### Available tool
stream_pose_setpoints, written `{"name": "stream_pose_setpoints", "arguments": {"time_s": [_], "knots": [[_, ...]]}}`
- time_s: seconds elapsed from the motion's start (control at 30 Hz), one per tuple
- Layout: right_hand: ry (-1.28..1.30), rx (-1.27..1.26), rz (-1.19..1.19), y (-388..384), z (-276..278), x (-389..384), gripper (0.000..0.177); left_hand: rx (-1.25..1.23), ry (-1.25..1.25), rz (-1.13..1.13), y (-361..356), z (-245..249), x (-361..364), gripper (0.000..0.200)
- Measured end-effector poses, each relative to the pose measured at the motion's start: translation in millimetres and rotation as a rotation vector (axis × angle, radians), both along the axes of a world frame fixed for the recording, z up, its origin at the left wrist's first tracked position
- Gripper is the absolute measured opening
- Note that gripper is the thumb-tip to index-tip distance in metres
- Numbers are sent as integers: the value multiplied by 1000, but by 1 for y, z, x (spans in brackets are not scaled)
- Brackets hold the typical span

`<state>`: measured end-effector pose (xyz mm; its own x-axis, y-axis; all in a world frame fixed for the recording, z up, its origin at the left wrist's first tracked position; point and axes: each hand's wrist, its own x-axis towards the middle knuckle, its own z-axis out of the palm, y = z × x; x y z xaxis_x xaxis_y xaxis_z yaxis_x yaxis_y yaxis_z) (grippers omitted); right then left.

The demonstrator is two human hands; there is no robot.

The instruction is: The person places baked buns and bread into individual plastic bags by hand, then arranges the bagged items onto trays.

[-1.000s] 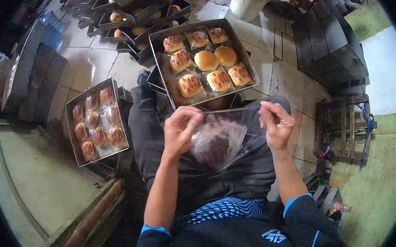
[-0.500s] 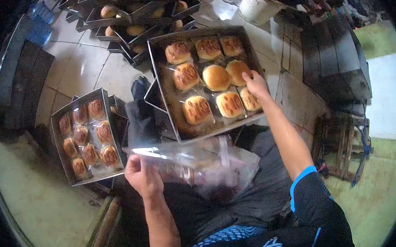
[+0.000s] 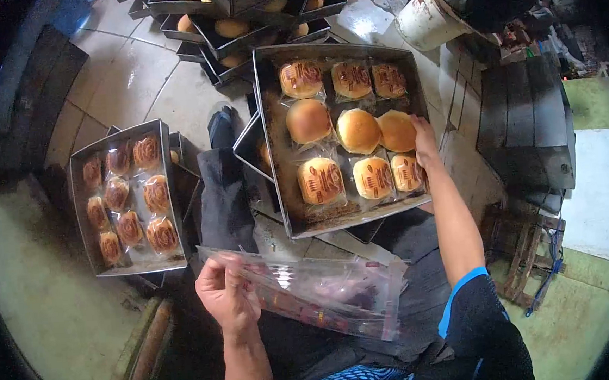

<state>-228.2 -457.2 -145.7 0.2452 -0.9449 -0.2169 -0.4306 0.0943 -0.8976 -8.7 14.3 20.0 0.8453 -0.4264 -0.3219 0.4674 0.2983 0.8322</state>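
Note:
My left hand (image 3: pixel 228 294) pinches the left end of the clear printed plastic bags (image 3: pixel 326 291), which spread across my lap. At the right side of the large dark tray (image 3: pixel 276 185), my right hand (image 3: pixel 425 143) has its fingers on the rightmost unwrapped bun (image 3: pixel 397 130). Against that bun lies another plain bun (image 3: pixel 358 130). A third plain-topped bun (image 3: pixel 308 120) sits left of them on clear plastic. Wrapped buns with printed film, such as the front left one (image 3: pixel 320 180), fill the rows in front and behind.
A smaller tray (image 3: pixel 172 192) of wrapped swirl buns stands at the left. Stacked trays (image 3: pixel 237 36) with buns rise behind. A white bucket (image 3: pixel 428 20) is at the back right, dark stacked boxes (image 3: pixel 525 118) and a wooden stool (image 3: pixel 517 253) at the right.
A plain-topped bun now shows at the middle row's left, where a printed one was. The view has shifted, and the bags lie lower and flatter. My right hand stays at the rightmost bun.

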Motion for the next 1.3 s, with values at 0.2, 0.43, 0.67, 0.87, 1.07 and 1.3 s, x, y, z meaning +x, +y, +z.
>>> {"name": "stream_pose_setpoints", "arguments": {"time_s": [0.2, 0.43, 0.67, 0.87, 1.07, 1.3], "knots": [[-306, 297, -113, -4, 27, -8, 29, -82, 43, 17, -3, -2, 0, 13], [-683, 481, -227, 52, 119, -34, 44, -57, -20, 14, -10, -3, -3, 10], [-713, 741, 573, 269, 243, -16, 63, 300, -322, -163, -21, 13, -23, 16], [-779, 838, 492, 337, 259, -49, 58, 299, -495, -153, 16, 35, -47, 15], [-320, -392, 757, 390, 302, -47, 63, -145, -179, -225, 19, 88, -85, 49], [-214, -979, 955, 413, 328, -26, 57, -306, -200, -141, 37, 137, -145, 84]]}}
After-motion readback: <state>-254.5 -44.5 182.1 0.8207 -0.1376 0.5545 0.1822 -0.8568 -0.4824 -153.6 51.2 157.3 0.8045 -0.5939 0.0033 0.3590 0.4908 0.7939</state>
